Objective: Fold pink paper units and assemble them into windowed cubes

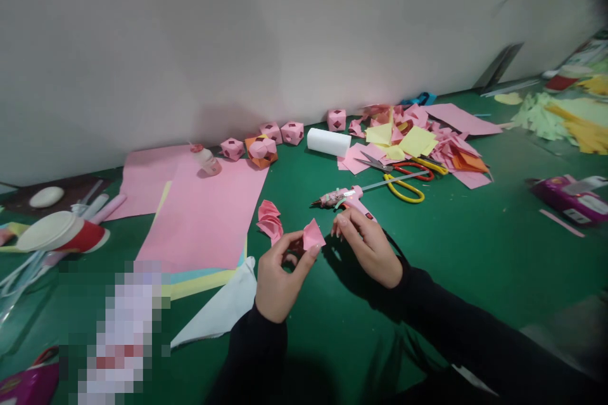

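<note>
My left hand [280, 278] pinches a folded pink paper piece [313, 235] between thumb and fingers. To the right of it, my right hand [369, 245] is curled, thumb against fingers, close to the paper but apart from it. Whether those fingertips hold anything small I cannot make out. Just beyond the right hand lies a pink hot glue gun [339, 197], its tip toward the left and a clear glue stick [394, 181] out of its back. More folded pink paper pieces [270, 221] lie beyond my left hand.
Finished pink paper cubes [292, 133] line the wall beside a white roll [329, 142]. Scissors [403, 188] lie near a heap of pink and yellow paper [408, 139]. Pink sheets [204, 215], a small bottle [206, 159], a white cloth [221, 304] and a paper cup [66, 232] are leftward.
</note>
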A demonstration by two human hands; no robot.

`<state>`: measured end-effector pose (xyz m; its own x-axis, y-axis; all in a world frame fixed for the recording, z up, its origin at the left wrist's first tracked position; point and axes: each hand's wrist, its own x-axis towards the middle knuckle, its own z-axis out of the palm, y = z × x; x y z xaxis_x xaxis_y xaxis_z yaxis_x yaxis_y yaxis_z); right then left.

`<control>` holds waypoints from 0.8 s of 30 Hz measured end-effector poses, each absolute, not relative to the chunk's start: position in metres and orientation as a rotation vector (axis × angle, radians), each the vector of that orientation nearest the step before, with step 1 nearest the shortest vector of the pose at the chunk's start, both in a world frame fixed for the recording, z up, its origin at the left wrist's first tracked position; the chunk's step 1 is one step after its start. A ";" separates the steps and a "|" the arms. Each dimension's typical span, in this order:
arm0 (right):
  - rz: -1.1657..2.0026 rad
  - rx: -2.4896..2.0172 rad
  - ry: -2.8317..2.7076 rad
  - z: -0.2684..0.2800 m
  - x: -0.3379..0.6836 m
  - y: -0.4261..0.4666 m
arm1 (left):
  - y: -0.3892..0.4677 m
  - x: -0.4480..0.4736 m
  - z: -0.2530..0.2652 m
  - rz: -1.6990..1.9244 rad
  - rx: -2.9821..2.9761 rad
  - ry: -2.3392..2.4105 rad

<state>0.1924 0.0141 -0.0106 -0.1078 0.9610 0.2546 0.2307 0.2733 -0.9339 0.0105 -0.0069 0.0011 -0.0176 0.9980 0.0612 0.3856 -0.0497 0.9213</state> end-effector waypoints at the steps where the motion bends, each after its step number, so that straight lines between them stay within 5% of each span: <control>1: 0.939 -1.153 -1.559 -0.010 0.193 0.014 | -0.007 0.011 0.002 1.066 1.521 1.489; 24: 0.956 -1.163 -1.507 -0.004 0.193 0.013 | -0.008 0.011 0.005 1.104 1.504 1.406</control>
<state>0.1932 0.0128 -0.0037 -0.0745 0.9717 0.2243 0.2111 0.2352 -0.9487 0.0115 -0.0076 0.0050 0.0087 0.9967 0.0808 0.3156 -0.0794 0.9456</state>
